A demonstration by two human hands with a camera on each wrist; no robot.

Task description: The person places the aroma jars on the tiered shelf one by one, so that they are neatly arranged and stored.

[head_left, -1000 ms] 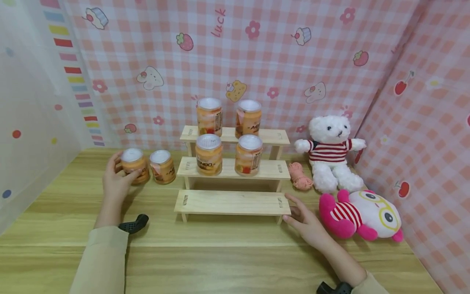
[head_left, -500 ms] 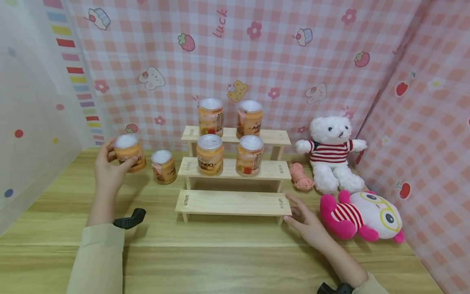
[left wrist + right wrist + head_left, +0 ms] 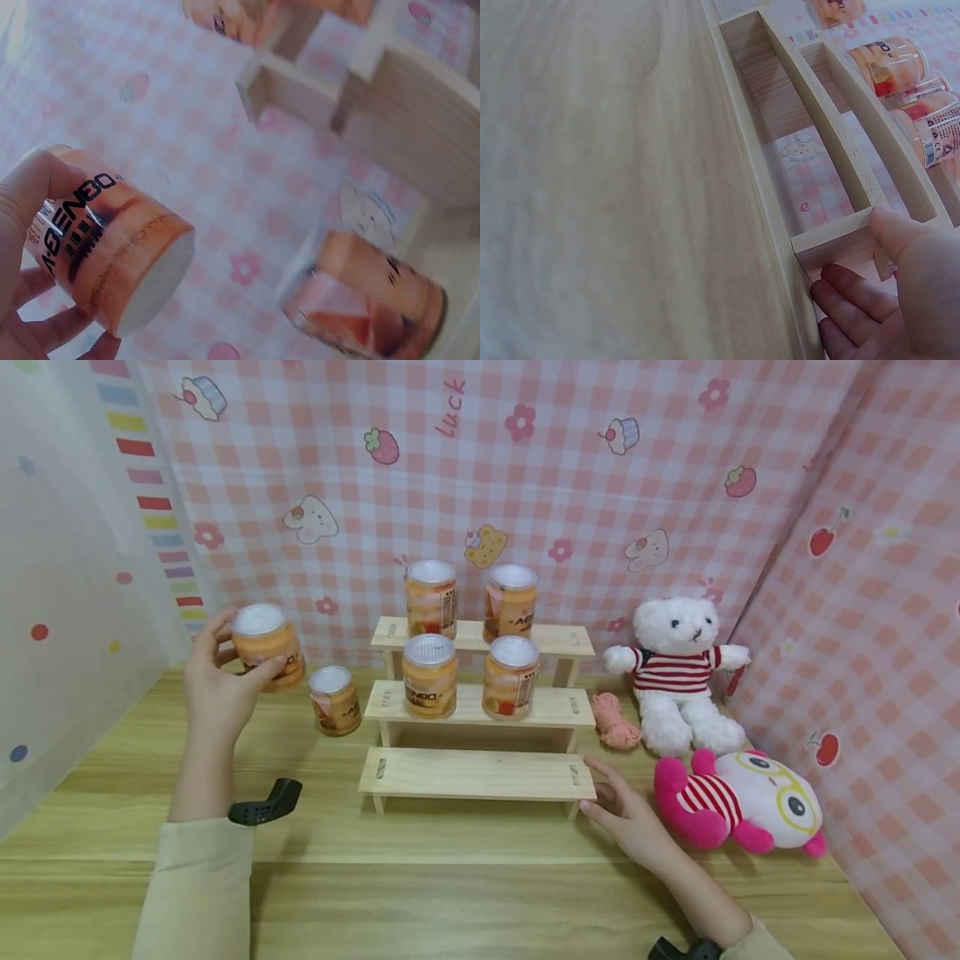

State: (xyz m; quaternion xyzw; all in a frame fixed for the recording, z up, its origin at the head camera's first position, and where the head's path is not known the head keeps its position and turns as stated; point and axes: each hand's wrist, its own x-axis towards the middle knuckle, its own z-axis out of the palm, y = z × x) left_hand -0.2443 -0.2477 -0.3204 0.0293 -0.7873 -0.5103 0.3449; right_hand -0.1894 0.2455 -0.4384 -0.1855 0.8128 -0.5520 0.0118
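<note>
My left hand point(image 3: 225, 685) grips an orange-labelled can point(image 3: 264, 647) between thumb and fingers, off the table at the left. Its pale base shows in the left wrist view, where the can tilts. A second can point(image 3: 335, 700) stands on the table just right of that hand. At the right end of the lowest tier point(image 3: 472, 774) of a three-tier wooden stand, my right hand point(image 3: 626, 818) holds the corner, thumb at the front and index finger farther back. In the right wrist view, the thumb point(image 3: 900, 232) touches the plank's edge, fingers beside the leg.
Two cans point(image 3: 430, 677) stand on the middle tier and two cans point(image 3: 510, 603) on the top tier. Pink yarn point(image 3: 615, 721), a white teddy bear point(image 3: 675, 672) and a pink plush toy point(image 3: 738, 797) lie or sit right of the stand. Checked cloth point(image 3: 570, 468) hangs behind.
My left hand has lifted its can from the table, up and away from the other can. The right hand stays at the stand's lowest tier.
</note>
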